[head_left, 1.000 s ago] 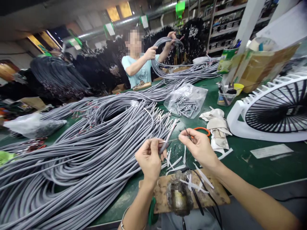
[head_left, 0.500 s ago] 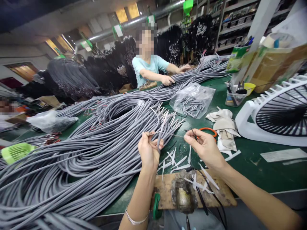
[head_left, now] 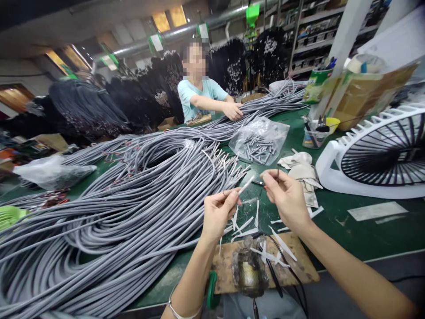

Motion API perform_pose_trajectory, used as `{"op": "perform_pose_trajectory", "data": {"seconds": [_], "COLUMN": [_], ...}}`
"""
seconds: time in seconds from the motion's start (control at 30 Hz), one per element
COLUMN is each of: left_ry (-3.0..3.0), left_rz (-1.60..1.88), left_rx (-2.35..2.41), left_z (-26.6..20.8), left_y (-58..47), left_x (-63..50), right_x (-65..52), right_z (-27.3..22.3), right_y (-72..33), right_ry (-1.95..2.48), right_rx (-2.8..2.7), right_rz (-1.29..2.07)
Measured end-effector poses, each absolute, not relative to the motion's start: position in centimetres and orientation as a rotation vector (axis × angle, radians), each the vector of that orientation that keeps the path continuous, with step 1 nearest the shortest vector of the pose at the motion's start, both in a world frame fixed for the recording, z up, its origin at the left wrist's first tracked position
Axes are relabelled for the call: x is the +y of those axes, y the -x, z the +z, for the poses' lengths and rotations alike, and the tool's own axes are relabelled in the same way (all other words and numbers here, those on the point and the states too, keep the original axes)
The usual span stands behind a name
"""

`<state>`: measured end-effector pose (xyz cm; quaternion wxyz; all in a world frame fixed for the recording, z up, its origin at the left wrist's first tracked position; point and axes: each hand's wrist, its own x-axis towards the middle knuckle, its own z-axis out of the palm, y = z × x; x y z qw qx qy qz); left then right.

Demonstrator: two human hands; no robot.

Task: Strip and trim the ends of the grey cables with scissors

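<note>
My left hand (head_left: 221,212) is closed in a pinch around a grey cable, whose white end (head_left: 246,186) points up and to the right between thumb and fingers. Just right of it, my right hand (head_left: 287,195) is also closed, fingertips together, with a thin dark piece (head_left: 278,174) showing among the fingers; its kind is unclear. A small gap separates the two hands. Left of them lies a large coil of grey cables (head_left: 133,199), with many pale ends bunched near my left hand. White strips (head_left: 245,227) are scattered below the hands.
A wooden board (head_left: 226,261) with a metal device sits at the near edge. A clear bag of short grey pieces (head_left: 260,141), a glove (head_left: 300,170) and a white fan (head_left: 375,155) lie beyond and to the right. Across the table, a co-worker (head_left: 202,97) handles cables.
My left hand has turned, and the cable's white end now tilts right. The thin strand that stretched between my hands no longer shows. The view has shifted slightly right; the co-worker's hands have come together.
</note>
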<state>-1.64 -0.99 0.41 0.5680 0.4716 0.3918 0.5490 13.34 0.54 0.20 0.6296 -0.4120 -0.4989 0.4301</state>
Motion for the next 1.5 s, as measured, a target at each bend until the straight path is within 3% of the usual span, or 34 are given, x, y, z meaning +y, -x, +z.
{"op": "perform_pose_trajectory", "data": {"seconds": [0.43,0.8,0.93,1.0,1.1,1.23,1.5], "left_ry": [-1.418,-1.494,-1.534,-1.618,-2.027,-2.391,-2.0], "left_rz": [1.038,0.814,1.029,1.434,1.966,1.631,1.294], "left_rx": [1.372,1.635,1.858,1.915,1.521,1.094,1.151], "left_z": [0.6,0.8,0.7,1.0,1.7,1.8,1.0], "left_y": [3.5,4.9,5.9,5.3,2.7,-0.4,0.2], "left_x": [0.0,0.6,0.6,-0.1,-1.5,-1.8,-1.1], "right_x": [-0.3,0.3,0.4,0.2,0.0,-0.2,-0.5], "right_z": [0.2,0.6,0.7,0.8,0.9,1.1,1.8], "right_y": [-13.8,-14.2,-14.4,-14.5,-14.5,-14.6,-15.3], "right_ry": [1.018,1.064,1.06,1.07,1.103,1.096,0.938], "right_rx": [-1.29,-1.203,-1.178,-1.215,-1.325,-1.405,-1.596], "right_rz": [0.639,0.567,0.572,0.558,0.531,0.506,0.68]}}
